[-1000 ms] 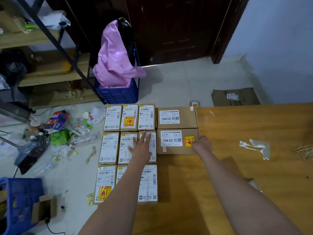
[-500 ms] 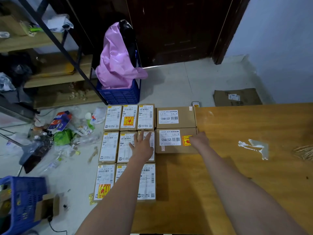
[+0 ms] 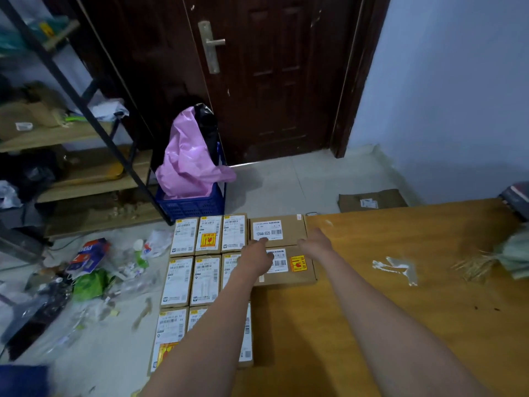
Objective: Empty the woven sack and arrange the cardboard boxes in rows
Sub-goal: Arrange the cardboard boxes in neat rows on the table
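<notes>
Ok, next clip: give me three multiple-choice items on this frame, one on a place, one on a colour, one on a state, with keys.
1. Where does the left hand rest?
A. on the crate
B. on the two wide boxes
C. on the floor

2. What colour is the bag in the crate?
A. pink
B. green
C. white

3. How is the door?
A. wide open
B. ajar
C. closed

Key: 1 B, its fingers lie across the seam between the far wide box and the near wide box. 2 A, pink plastic spills over the rim. 3 C, it sits flush in its frame.
</notes>
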Tool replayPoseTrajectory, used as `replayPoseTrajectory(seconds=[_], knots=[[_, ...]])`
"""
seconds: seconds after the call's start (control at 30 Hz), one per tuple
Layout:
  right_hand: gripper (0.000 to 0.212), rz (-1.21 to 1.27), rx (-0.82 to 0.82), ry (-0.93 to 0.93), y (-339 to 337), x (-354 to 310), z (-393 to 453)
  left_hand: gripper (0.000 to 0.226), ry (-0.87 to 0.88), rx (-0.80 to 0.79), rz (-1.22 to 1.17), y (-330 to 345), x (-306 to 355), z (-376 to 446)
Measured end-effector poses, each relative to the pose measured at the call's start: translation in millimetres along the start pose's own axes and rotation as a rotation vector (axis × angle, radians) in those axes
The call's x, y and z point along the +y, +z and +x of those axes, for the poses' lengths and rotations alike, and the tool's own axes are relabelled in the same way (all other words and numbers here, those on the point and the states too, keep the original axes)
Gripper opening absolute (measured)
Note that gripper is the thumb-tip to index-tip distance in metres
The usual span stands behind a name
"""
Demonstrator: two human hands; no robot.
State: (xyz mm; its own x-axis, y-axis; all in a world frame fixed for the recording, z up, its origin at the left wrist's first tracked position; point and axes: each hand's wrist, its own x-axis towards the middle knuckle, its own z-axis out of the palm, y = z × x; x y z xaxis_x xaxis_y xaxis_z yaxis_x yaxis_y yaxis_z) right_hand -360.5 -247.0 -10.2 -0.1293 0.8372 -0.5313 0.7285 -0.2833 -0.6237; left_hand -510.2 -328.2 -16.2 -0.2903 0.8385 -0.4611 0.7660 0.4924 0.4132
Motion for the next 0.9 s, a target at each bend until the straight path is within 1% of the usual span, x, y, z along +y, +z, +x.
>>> replayPoseTrajectory(seconds=[0.23,0.33,0.6,0.67,0.8,0.9], knots=[[0.065,-0.084,0.073,0.015,-11.8,8.0,-54.2,0.052,0.129,-0.024,0.060,-1.0,18.1,-27.6],[0.077,-0.073,0.105,0.084,-5.9,25.4,-76.9,0.051,0.166,-0.070,0.044,10.5,20.3,-43.2],[0.086,-0.197,0.154,0.243,1.0,90.0,-130.0,0.048,0.287,-0.191,0.070,58.2,31.3,-90.0],[0.088,-0.210,0.168,0.275,-5.1,102.7,-140.5,0.051,0.295,-0.207,0.059,70.2,37.7,-98.1],[0.082,-0.252,0.176,0.306,-19.8,130.7,-151.8,0.051,0.301,-0.234,0.041,89.3,50.4,-113.4],[0.099,-0.288,0.212,0.381,-28.7,150.3,-152.5,0.053,0.284,-0.250,0.024,98.3,56.7,-118.9]])
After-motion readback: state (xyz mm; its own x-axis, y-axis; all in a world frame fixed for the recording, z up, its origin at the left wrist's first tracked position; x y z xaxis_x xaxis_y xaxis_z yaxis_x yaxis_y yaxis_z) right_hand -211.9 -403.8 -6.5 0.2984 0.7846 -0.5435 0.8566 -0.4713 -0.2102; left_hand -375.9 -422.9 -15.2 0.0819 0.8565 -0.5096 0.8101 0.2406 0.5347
